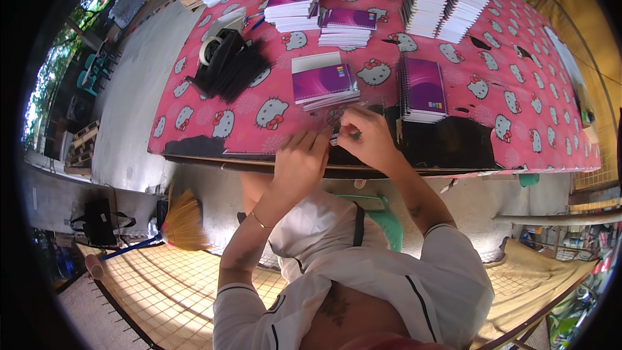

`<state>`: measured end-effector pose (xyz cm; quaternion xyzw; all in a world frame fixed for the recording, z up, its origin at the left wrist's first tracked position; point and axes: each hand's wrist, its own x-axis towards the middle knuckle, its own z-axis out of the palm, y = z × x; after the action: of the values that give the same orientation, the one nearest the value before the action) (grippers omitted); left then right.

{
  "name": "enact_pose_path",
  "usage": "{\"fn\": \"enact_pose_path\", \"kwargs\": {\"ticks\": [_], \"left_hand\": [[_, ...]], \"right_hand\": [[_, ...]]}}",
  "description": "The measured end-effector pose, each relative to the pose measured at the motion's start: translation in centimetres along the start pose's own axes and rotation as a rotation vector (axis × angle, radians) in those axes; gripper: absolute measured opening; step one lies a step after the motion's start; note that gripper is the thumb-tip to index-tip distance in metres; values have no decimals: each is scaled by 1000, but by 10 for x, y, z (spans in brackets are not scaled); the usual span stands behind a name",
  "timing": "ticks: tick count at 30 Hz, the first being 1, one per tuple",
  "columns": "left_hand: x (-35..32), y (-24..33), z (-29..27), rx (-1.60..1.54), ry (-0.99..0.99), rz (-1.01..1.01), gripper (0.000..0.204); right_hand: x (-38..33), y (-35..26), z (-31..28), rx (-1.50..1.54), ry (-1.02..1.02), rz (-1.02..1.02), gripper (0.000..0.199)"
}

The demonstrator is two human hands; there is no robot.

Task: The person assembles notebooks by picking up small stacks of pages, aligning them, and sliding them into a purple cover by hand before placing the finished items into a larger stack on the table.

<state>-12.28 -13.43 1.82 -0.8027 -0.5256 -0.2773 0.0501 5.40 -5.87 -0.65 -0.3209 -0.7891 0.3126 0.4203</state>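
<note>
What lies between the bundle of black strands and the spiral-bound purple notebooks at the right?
In the head view, a small stack of purple-covered booklets lies there, with pink tablecloth on both sides.

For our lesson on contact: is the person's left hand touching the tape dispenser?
Apart: the head view plainly shows pink tablecloth between the left hand and the tape dispenser.

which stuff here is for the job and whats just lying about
Probably for the job:
- small item between left hand and right hand, too small to identify
- purple notebooks
- tape dispenser

Apparently just lying about:
- broom
- black bag
</note>
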Motion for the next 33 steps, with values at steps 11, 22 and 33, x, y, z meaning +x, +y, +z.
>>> {"fn": "enact_pose_path", "kwargs": {"ticks": [11,22,33], "left_hand": [[140,33,41,-988,17,-148,43],[188,27,139,-456,430,30,37],[51,-71,64,124,59,288,42]], "right_hand": [[-6,-22,-104,612,467,231,53],[-9,91,-164,-406,316,212,53],[-6,-21,-62,58,248,-22,34]]}}
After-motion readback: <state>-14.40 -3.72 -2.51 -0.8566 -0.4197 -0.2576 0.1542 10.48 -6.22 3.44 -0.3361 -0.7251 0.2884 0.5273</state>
